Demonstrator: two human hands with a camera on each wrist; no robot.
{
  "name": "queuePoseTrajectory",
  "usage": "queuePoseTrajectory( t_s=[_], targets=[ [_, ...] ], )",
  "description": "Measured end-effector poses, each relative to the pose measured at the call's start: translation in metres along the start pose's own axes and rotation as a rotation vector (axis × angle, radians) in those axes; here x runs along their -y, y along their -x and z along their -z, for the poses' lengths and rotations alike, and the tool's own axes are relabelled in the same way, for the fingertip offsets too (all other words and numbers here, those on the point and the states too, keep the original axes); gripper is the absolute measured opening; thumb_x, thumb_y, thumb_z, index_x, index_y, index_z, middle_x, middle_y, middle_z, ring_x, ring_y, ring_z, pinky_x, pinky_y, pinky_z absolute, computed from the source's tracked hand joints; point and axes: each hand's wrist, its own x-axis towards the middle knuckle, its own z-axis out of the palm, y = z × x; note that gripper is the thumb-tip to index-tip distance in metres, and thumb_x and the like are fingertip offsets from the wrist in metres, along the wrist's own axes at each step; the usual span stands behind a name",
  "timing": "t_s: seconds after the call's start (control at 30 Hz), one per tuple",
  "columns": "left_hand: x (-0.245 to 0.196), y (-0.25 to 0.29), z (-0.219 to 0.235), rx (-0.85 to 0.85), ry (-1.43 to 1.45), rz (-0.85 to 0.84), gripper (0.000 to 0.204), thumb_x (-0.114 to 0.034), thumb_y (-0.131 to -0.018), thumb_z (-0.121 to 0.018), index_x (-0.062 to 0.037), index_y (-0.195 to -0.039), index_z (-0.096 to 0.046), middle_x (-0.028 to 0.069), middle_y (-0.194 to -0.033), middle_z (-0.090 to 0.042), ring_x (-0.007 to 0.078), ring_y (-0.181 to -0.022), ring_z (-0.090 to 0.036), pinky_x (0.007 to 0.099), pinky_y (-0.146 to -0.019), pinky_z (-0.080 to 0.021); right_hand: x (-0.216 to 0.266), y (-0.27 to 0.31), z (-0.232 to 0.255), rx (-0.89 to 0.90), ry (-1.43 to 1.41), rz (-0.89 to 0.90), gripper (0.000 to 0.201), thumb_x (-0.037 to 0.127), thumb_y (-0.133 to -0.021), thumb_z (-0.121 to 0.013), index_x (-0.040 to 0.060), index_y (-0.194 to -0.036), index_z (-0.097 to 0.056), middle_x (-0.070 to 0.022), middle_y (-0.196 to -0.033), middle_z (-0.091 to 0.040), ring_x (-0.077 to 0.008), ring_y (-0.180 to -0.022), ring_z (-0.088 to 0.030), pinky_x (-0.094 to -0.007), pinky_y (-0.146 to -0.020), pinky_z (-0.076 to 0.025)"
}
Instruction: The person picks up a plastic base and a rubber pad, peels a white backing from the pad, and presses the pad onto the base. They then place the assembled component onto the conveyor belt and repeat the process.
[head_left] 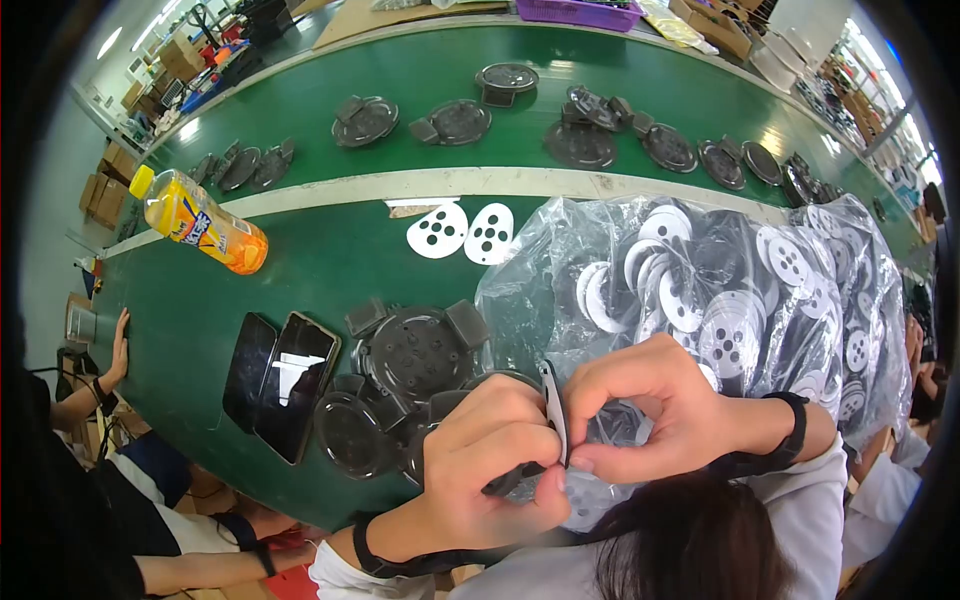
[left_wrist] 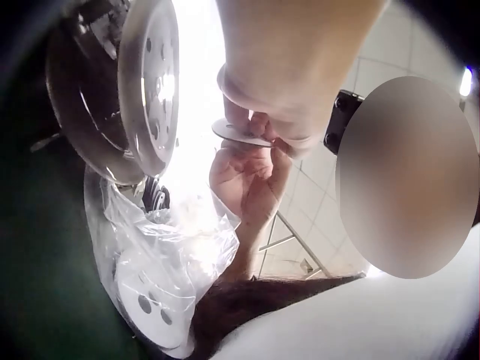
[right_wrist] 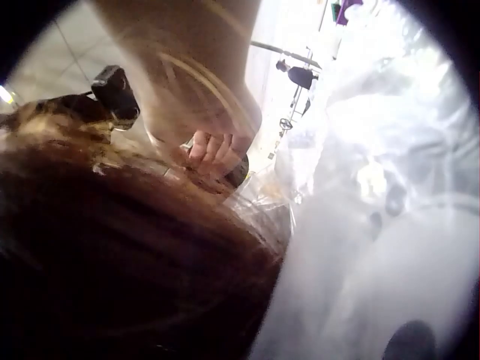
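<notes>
Held nearly edge-on in front of the body is a thin disc (head_left: 555,412), pale on one face with a dark rim. My left hand (head_left: 495,462) pinches its left side, the other fingers curled. From the right, my right hand (head_left: 655,410) pinches the lower edge between thumb and finger. The left wrist view shows the same disc (left_wrist: 238,135) between both hands. Just beyond the left hand lie several dark round plastic parts (head_left: 415,352) with square tabs. Beyond the right hand spreads a clear plastic bag (head_left: 540,260) of white perforated discs (head_left: 735,335).
Two phones (head_left: 296,385) lie left of the dark parts. An orange drink bottle (head_left: 200,222) stands farther left. Two white perforated pieces (head_left: 438,232) lie near the pale divider strip (head_left: 350,190). More dark parts (head_left: 458,122) sit beyond it. Another person's hand (head_left: 118,350) is at the left edge.
</notes>
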Motion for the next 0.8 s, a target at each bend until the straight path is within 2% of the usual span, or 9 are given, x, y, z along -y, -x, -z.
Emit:
queuePoseTrajectory(
  t_s=[0.13, 0.23, 0.3, 0.33, 0.4, 0.8],
  targets=[
    [-0.001, -0.001, 0.0, -0.004, -0.092, -0.041, 0.024, 0.006, -0.05, -0.063, -0.0024, -0.072, -0.057, 0.0072, -0.069, -0.05, 0.0254, -0.064, -0.051, 0.0313, -0.056, -0.043, -0.003, 0.0, -0.002, -0.01, -0.018, -0.001, 0.012, 0.0, -0.071, -0.069, -0.0012, -0.08, -0.062, -0.0094, -0.078, -0.064, -0.018, -0.071, -0.062, -0.0265, -0.064, -0.047],
    [0.001, -0.001, 0.0, -0.007, -0.093, -0.067, 0.025, 0.006, -0.051, -0.064, -0.0022, -0.073, -0.057, 0.0071, -0.069, -0.05, 0.0256, -0.064, -0.051, 0.0312, -0.055, -0.043, -0.003, -0.002, -0.001, -0.034, 0.044, 0.067, 0.012, 0.003, -0.071, -0.068, 0.0011, -0.078, -0.058, -0.0049, -0.074, -0.062, -0.0134, -0.063, -0.062, -0.0242, -0.059, -0.049],
    [0.002, -0.002, 0.0, -0.006, -0.082, -0.072, 0.025, 0.006, -0.051, -0.064, -0.0022, -0.074, -0.057, 0.007, -0.069, -0.05, 0.0256, -0.063, -0.05, 0.0313, -0.055, -0.043, 0.004, -0.002, 0.002, 0.015, 0.061, -0.01, 0.016, 0.002, -0.068, -0.071, -0.0016, -0.081, -0.062, -0.01, -0.079, -0.064, -0.0194, -0.071, -0.062, -0.0267, -0.064, -0.047],
    [0.002, -0.001, 0.0, -0.002, -0.071, -0.072, 0.026, 0.006, -0.051, -0.065, -0.0023, -0.074, -0.057, 0.0069, -0.069, -0.05, 0.0256, -0.063, -0.05, 0.0313, -0.055, -0.043, 0.003, -0.003, 0.002, 0.019, 0.064, -0.016, 0.016, 0.002, -0.068, -0.071, -0.0016, -0.081, -0.062, -0.01, -0.079, -0.064, -0.0194, -0.071, -0.062, -0.0267, -0.064, -0.047],
    [0.004, -0.002, 0.002, 0.004, -0.073, -0.067, 0.026, 0.006, -0.051, -0.065, -0.0023, -0.075, -0.057, 0.0067, -0.069, -0.05, 0.0256, -0.062, -0.05, 0.0314, -0.054, -0.043, -0.003, -0.003, -0.001, -0.029, 0.042, 0.03, 0.013, 0.002, -0.07, -0.068, 0.0009, -0.079, -0.059, -0.0051, -0.074, -0.062, -0.0139, -0.064, -0.063, -0.0238, -0.06, -0.049],
    [0.005, -0.003, 0.0, -0.013, -0.053, -0.091, 0.028, 0.005, -0.05, -0.066, -0.001, -0.076, -0.058, 0.0078, -0.071, -0.05, 0.0263, -0.062, -0.051, 0.0319, -0.053, -0.043, -0.009, -0.002, -0.002, -0.053, -0.057, 0.042, 0.01, -0.001, -0.071, -0.066, 0.0004, -0.08, -0.06, -0.0047, -0.074, -0.062, -0.012, -0.064, -0.06, -0.0227, -0.061, -0.048]
  ],
)
